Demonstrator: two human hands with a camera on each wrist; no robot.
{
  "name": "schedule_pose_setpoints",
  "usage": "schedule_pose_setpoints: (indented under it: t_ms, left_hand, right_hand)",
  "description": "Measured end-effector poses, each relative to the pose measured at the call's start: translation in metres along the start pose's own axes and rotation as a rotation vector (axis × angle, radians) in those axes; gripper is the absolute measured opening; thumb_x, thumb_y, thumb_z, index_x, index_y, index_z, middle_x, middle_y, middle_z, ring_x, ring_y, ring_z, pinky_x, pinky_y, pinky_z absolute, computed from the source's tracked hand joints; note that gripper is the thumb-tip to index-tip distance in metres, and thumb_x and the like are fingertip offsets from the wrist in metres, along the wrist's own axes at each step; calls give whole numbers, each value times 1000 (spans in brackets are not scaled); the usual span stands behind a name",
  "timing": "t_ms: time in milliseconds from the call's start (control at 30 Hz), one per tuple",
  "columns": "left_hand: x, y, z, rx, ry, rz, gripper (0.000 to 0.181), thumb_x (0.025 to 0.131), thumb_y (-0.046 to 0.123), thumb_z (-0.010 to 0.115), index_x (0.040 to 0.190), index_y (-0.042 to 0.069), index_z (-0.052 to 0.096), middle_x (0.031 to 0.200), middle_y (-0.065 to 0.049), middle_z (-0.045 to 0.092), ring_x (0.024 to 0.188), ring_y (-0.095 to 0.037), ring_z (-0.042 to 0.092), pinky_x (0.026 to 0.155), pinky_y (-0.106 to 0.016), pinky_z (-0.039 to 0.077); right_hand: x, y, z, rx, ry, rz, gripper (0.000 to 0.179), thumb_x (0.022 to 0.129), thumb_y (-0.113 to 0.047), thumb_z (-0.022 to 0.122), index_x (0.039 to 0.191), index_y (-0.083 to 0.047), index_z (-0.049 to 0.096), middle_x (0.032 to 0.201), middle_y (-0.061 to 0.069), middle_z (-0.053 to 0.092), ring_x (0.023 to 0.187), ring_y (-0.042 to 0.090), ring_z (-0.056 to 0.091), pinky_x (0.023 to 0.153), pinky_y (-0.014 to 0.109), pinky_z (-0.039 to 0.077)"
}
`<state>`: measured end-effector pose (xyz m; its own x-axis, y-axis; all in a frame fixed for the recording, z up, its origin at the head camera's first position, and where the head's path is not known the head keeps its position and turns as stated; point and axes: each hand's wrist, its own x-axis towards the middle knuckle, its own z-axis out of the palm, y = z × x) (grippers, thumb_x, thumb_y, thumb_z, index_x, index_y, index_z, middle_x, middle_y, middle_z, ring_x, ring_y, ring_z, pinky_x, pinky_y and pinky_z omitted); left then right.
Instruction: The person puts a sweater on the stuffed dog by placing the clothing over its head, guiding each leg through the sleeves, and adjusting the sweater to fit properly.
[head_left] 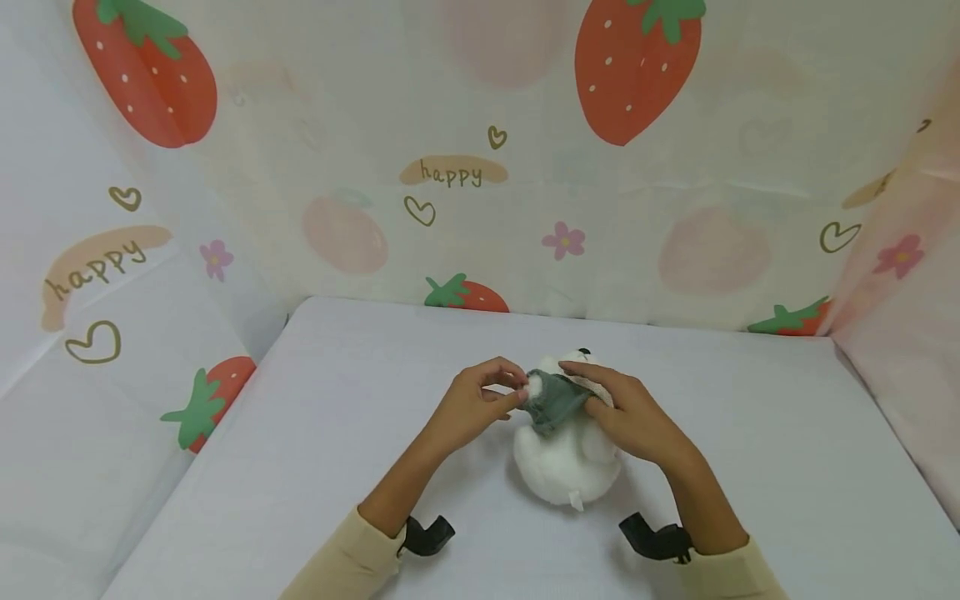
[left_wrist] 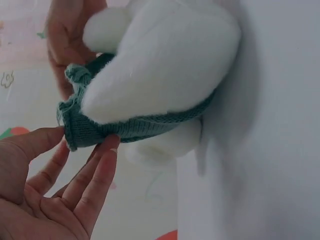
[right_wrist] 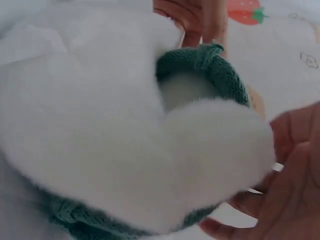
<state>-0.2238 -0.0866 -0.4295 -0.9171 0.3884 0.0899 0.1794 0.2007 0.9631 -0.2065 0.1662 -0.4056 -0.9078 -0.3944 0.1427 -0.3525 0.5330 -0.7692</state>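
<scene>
Two bare hands are busy with a white plush toy (head_left: 566, 479) on the white table (head_left: 750, 433), a little right of the middle as I see it from the person's side. Its round bottom faces the person, with a small white tag (head_left: 576, 500) sticking out there, while the head lies on the far side, a black spot (head_left: 584, 351) showing at its top. Bunched about the toy's upper part is a green knit top (head_left: 558, 406). The left hand (head_left: 480, 400) pinches the edge of that knit, thumb on one side and fingertips on the other. The right hand (head_left: 630, 412) grasps the toy and the knit's other end, its thumb at the green edge and its fingers reaching over by the head; exactly how those fingertips sit, I cannot tell, since white plush hides them. Both arms wear cream sleeves (head_left: 341, 558), and a black piece (head_left: 429, 535) is fixed at each wrist. Behind the table hangs a pale cloth (head_left: 540, 108) printed with red strawberries (head_left: 637, 71), outlined hearts (head_left: 420, 211), pink flowers (head_left: 564, 241) and the word "happy", and similar cloth covers both sides.
</scene>
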Motion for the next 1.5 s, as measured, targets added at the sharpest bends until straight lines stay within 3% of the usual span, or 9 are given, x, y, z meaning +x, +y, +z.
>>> schedule_pose_setpoints:
  t_ms: [67, 133, 200, 300, 500, 633, 1067, 1333, 1500]
  left_hand:
    - [0, 0, 1, -19, 0, -14, 19, 96, 21, 73, 114, 17, 68, 112, -7, 71, 89, -24, 75, 76, -36, 60]
    - [0, -1, 1, -37, -2, -21, 21, 95, 20, 73, 115, 16, 67, 111, -8, 71, 89, -24, 75, 77, -36, 60]
    - [-1, -1, 2, -55, -4, -27, 24, 94, 18, 74, 117, 15, 66, 110, -10, 71, 88, -24, 75, 77, -37, 60]
    - [0, -1, 3, -78, -2, -37, 26, 94, 14, 74, 118, 12, 66, 111, -13, 70, 87, -27, 75, 77, -37, 60]
    - [4, -4, 9, -77, 24, -72, 29, 91, 7, 72, 119, 11, 66, 111, -11, 70, 89, -23, 74, 80, -35, 60]
    - [4, -5, 11, -69, 41, -96, 32, 88, 4, 73, 119, 12, 67, 108, -9, 72, 93, -21, 71, 80, -34, 60]
    - [5, -16, 13, -208, 30, -163, 36, 87, -3, 71, 122, -1, 64, 109, -15, 70, 98, -23, 70, 80, -34, 60]
    - [9, -28, 14, -146, -22, -192, 45, 84, 2, 76, 127, 2, 63, 112, -12, 68, 100, -20, 67, 78, -31, 58]
    - [6, -21, 4, 18, -104, -82, 58, 85, 2, 79, 137, 12, 56, 121, -11, 63, 96, -20, 68, 77, -33, 57]
  right_hand:
    - [0, -4, 2, 17, 89, -6, 38, 103, -8, 50, 138, -14, 63, 139, 7, 62, 133, 31, 52, 108, 61, 38]
    - [1, -9, 8, 15, 193, -12, 29, 104, -16, 56, 130, -13, 69, 125, 5, 69, 118, 26, 61, 99, 55, 47]
    - [2, -12, 17, -15, 280, -21, 23, 102, -23, 63, 121, -13, 73, 109, 2, 72, 98, 20, 65, 86, 45, 54]
    - [5, -17, 29, -81, 340, -16, 23, 96, -26, 73, 113, -12, 76, 94, -1, 72, 82, 13, 66, 72, 33, 55]
    - [7, -17, 42, -179, 370, 17, 26, 90, -26, 79, 109, -9, 76, 86, -1, 72, 75, 12, 65, 65, 32, 51]
    - [7, -15, 45, -171, 388, 36, 24, 89, -18, 78, 109, -5, 76, 86, 3, 73, 77, 15, 66, 68, 36, 52]
    - [7, -13, 55, -138, 407, 102, 22, 86, -6, 73, 108, -5, 76, 90, 6, 76, 74, 18, 65, 64, 35, 50]
    - [7, -13, 54, -38, 372, 110, 24, 86, 0, 70, 108, -8, 76, 93, 5, 75, 80, 18, 65, 69, 34, 50]
    - [9, -12, 45, -5, 287, 58, 22, 91, -6, 72, 113, -8, 76, 98, 4, 74, 89, 18, 66, 79, 37, 54]
